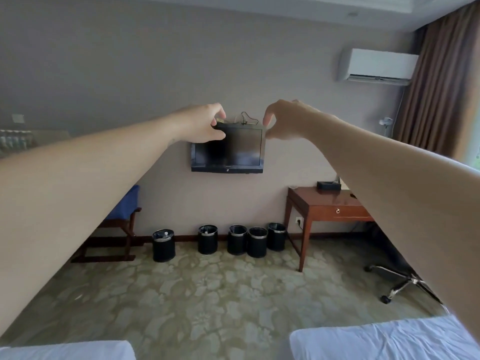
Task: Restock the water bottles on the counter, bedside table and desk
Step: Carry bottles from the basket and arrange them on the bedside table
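Both my arms are stretched out forward at chest height. My left hand [205, 123] and my right hand [285, 120] have fingers and thumb curled into a pinch shape, and I see nothing between them. In the picture they overlap the top corners of a wall-mounted TV [233, 154] far across the room. Several water bottles [14, 140] stand on a counter [52, 137] at the far left edge, blurred. A wooden desk [327, 203] with a drawer stands against the wall on the right, partly hidden by my right arm.
Several black waste bins [207, 239] line the wall under the TV; the leftmost bin [163, 245] holds a bottle. A luggage rack [117, 229] with a blue cloth stands at left, an office chair base [400, 281] at right. Two white beds [376, 339] fill the near edge. Patterned carpet lies between.
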A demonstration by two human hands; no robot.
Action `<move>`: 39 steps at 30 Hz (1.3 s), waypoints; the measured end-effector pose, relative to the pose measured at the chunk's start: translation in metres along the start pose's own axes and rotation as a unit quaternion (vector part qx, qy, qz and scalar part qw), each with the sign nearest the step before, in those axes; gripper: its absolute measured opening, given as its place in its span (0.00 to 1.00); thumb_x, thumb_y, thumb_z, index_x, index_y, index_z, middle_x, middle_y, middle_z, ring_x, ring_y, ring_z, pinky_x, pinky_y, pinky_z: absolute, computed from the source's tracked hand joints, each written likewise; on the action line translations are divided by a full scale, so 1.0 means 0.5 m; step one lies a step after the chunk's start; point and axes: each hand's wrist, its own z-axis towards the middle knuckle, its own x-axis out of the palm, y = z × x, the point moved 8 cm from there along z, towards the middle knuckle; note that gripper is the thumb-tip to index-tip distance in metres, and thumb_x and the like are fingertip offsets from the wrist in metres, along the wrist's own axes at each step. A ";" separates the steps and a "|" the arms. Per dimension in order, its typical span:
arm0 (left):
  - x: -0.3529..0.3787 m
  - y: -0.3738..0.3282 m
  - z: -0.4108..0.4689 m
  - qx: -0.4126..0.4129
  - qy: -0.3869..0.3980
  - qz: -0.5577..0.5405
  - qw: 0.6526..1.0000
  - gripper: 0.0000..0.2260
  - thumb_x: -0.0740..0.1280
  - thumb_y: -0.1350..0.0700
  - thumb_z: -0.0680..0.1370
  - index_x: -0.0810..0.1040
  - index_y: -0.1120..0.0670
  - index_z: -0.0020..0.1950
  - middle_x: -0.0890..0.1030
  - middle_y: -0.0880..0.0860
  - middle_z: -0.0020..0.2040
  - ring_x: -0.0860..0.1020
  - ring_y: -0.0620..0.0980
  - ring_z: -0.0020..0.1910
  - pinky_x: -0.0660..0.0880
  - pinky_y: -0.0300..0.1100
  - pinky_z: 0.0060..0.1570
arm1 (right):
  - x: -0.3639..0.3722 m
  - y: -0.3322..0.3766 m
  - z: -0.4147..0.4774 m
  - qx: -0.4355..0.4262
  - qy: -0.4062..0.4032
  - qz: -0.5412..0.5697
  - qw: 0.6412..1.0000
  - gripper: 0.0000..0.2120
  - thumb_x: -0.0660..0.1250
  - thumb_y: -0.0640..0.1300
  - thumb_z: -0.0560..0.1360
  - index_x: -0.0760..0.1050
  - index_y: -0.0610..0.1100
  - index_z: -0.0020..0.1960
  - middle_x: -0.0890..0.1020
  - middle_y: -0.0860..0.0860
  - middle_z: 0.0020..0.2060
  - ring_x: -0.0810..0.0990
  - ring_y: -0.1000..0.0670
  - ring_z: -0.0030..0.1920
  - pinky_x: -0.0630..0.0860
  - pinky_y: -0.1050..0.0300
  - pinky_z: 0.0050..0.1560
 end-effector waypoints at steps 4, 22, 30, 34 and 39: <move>0.128 0.033 0.027 -0.017 0.049 0.001 0.999 0.20 0.68 0.48 0.77 0.69 0.48 0.68 0.76 0.48 0.60 0.71 0.48 0.54 0.67 0.43 0.49 | 0.121 -0.033 0.051 -0.011 0.047 0.000 0.999 0.15 0.68 0.45 0.73 0.77 0.48 0.59 0.77 0.50 0.55 0.77 0.41 0.55 0.76 0.47 0.55; 0.444 0.534 0.229 -0.118 0.205 0.000 0.972 0.27 0.68 0.49 0.79 0.63 0.52 0.75 0.71 0.54 0.69 0.72 0.53 0.65 0.67 0.42 0.61 | 0.589 0.113 0.490 -0.081 0.203 0.021 0.976 0.15 0.68 0.45 0.75 0.78 0.43 0.60 0.83 0.47 0.48 0.82 0.46 0.49 0.75 0.57 0.48; 0.513 0.714 0.390 -0.128 0.213 -0.015 0.969 0.27 0.67 0.49 0.79 0.63 0.51 0.75 0.70 0.54 0.70 0.71 0.52 0.66 0.66 0.41 0.59 | 0.773 0.153 0.726 -0.088 0.221 0.018 0.971 0.16 0.70 0.47 0.73 0.78 0.48 0.60 0.82 0.47 0.54 0.80 0.45 0.52 0.74 0.54 0.52; 0.567 0.815 0.455 -0.153 0.225 0.003 0.962 0.27 0.67 0.49 0.79 0.62 0.51 0.76 0.69 0.55 0.71 0.70 0.53 0.68 0.66 0.42 0.60 | 0.861 0.158 0.838 -0.108 0.233 0.007 0.967 0.18 0.70 0.48 0.74 0.76 0.49 0.63 0.82 0.47 0.54 0.79 0.46 0.54 0.72 0.55 0.49; 0.611 0.938 0.590 -0.193 0.211 0.019 0.958 0.29 0.68 0.49 0.78 0.61 0.51 0.76 0.68 0.56 0.73 0.68 0.54 0.70 0.65 0.45 0.68 | 0.935 0.159 1.023 -0.140 0.223 0.014 0.964 0.19 0.68 0.47 0.75 0.74 0.48 0.65 0.81 0.47 0.56 0.79 0.46 0.56 0.72 0.54 0.52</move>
